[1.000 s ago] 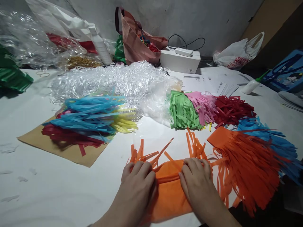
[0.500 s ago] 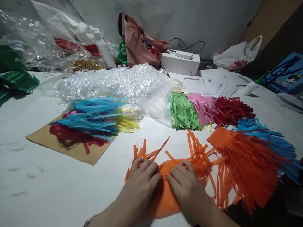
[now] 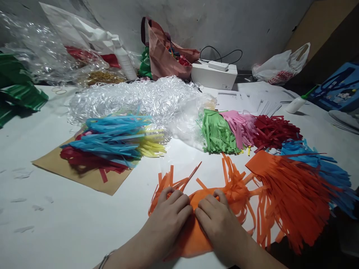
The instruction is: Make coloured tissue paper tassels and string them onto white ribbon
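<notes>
An orange fringed paper sheet lies on the white table right in front of me, its cut strips fanning out at both ends. My left hand and my right hand rest side by side on its uncut middle. The fingers of both curl over the rolled far edge and pinch the paper. A stack of finished orange fringe lies just to the right of my right hand.
Green, pink, dark red and blue fringes lie beyond. Blue, yellow and red strips sit on brown card at the left. Clear plastic strands, bags, a white box and a glue bottle crowd the back.
My two hands have slid closer together on the orange sheet. The rolled edge has bunched up more, and the right-hand strips have gathered into a clump.
</notes>
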Demonstrator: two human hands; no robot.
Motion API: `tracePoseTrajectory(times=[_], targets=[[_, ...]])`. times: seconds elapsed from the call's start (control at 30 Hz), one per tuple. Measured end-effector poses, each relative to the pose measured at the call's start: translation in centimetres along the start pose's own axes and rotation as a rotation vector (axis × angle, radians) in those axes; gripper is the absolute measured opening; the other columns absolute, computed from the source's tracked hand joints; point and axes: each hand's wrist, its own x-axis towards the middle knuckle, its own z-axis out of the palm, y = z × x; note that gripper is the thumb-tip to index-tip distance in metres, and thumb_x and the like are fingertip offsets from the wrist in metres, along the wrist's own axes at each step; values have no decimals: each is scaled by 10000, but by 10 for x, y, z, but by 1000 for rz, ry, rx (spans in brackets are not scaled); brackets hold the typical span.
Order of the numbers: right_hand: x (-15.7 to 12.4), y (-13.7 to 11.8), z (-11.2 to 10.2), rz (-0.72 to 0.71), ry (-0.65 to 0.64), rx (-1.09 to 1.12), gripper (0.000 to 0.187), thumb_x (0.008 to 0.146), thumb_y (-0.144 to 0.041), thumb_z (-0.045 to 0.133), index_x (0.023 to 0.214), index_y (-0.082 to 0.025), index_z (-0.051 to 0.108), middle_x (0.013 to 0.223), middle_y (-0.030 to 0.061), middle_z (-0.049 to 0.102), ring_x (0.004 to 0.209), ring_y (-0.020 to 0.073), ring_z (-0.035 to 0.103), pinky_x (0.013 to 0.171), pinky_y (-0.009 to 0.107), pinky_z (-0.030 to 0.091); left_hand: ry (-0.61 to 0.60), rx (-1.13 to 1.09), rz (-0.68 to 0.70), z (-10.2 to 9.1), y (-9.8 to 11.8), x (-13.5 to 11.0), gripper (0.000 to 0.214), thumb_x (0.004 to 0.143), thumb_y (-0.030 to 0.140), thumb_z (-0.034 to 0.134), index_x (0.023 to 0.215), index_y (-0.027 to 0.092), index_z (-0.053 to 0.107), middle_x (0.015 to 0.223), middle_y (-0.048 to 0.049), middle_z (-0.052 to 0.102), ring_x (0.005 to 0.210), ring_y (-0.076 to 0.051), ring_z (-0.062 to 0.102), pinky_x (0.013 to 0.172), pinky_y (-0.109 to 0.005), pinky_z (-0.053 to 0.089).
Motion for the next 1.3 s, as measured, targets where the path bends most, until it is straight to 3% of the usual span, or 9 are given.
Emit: tracePoseTrajectory(times=[0.17,0.4,0.57,0.7,0.8,0.97,1.07,1.17,1.3], targets=[[-11,8,-7,21,-2,-9,211,864,-8,443,819,-180,556,782,24,574,768,200,503,964,419,301,21,89,19,0,-1,-10,97,822,162,603,864,235,653,820,-10,631,802,-212,547,915,-417,353],[-28,19,-6,273,48,85,229,946,-59,435,928,-215,602,933,37,623,936,224,542,1064,477,264,166,2,-72,6,3,-14,173,850,120,493,837,221,633,848,-33,645,825,-228,551,881,-450,334],[-21,12,-4,397,90,107,183,954,-119,459,840,-218,564,928,32,606,931,226,543,1054,500,260,27,43,-236,0,12,1,197,874,140,463,743,212,591,841,-49,605,828,-246,521,848,-476,339],[-17,10,-4,438,121,131,175,943,-122,484,820,-220,561,927,23,614,917,219,548,1055,504,250,-59,163,-264,-1,11,7,57,741,153,623,758,206,612,853,-51,614,818,-257,525,840,-492,351],[-18,10,-3,352,121,126,236,922,-44,450,844,-223,583,904,13,618,903,204,543,1086,512,220,15,267,-119,1,15,7,131,697,141,720,714,220,617,820,-12,615,815,-241,523,936,-516,311],[-17,7,-3,188,55,58,226,867,-8,471,830,-207,572,836,11,607,898,207,531,1108,508,212,56,389,117,8,24,10,251,854,55,588,663,209,640,754,-2,593,790,-211,499,1035,-473,260],[-12,6,-2,107,5,-5,155,850,-50,516,843,-195,572,823,19,594,859,212,529,1089,491,242,47,343,130,14,15,19,243,857,110,621,630,199,629,700,-12,580,731,-208,477,906,-435,359],[-6,5,3,15,32,-116,191,862,-30,481,846,-188,588,767,16,579,773,205,516,1066,466,266,35,300,91,13,5,24,232,831,182,681,613,190,602,698,-31,587,695,-207,480,724,-389,390],[1,12,7,-75,78,-183,302,896,0,386,758,-195,569,706,19,565,715,207,512,1045,459,287,35,272,174,6,14,13,204,902,238,636,702,200,617,750,-39,629,699,-199,516,677,-351,408]])
